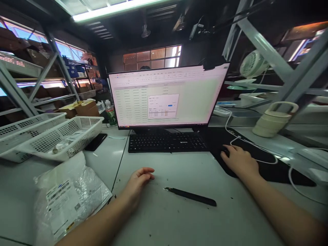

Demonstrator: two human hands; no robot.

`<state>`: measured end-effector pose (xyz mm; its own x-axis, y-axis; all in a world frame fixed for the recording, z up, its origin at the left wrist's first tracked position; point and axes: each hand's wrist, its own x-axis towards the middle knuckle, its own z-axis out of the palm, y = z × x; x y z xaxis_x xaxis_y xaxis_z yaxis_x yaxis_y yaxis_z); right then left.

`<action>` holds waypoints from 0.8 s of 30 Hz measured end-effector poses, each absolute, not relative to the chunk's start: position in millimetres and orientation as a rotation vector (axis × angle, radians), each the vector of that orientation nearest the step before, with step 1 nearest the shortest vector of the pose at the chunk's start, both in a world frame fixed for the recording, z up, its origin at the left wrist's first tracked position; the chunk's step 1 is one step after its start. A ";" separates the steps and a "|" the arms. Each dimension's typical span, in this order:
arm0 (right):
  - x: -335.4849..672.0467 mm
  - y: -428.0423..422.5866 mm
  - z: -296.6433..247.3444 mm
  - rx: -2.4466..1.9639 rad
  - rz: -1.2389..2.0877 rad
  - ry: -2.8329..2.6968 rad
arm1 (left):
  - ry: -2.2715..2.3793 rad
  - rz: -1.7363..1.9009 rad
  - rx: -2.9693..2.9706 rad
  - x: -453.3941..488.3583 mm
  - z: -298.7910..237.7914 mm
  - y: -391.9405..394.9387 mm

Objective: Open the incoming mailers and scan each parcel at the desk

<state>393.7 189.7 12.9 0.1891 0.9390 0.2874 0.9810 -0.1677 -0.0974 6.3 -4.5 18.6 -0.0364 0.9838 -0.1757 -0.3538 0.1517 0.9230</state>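
My left hand rests on its side on the pale tabletop, fingers loosely bent and thumb a little apart, holding nothing. To its right lies a black utility knife, its blade tip pointing left toward that hand. My right hand is curved over a dark computer mouse, mostly hidden under the palm and fingers, on a black mouse pad. Beyond both hands are a black keyboard and a lit monitor showing a spreadsheet with a small dialog window over it.
A clear plastic parcel with a label lies left of my left forearm. Behind it stand white perforated baskets with small items, a black phone and a green-labelled bottle. A cream lidded container and white cables are at right.
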 end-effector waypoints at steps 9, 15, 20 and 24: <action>398.4 198.7 7.5 -2.191 -0.236 -1.821 | 1.042 1.300 0.797 6.8 17.1 -3.7; 395.7 196.6 12.3 -2.204 -0.193 -1.827 | 1.054 1.294 0.796 7.4 21.2 -4.6; 395.4 196.4 11.6 -2.189 -0.198 -1.824 | 1.063 1.286 0.791 7.5 20.6 -4.6; 394.5 195.9 12.6 -2.191 -0.195 -1.821 | 1.052 1.284 0.806 5.9 17.1 -3.6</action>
<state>394.5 195.9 12.6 0.1941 0.9395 0.2823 0.9779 -0.1626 -0.1310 5.9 -3.6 17.1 -0.0286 0.9863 -0.1626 -0.3537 0.1422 0.9245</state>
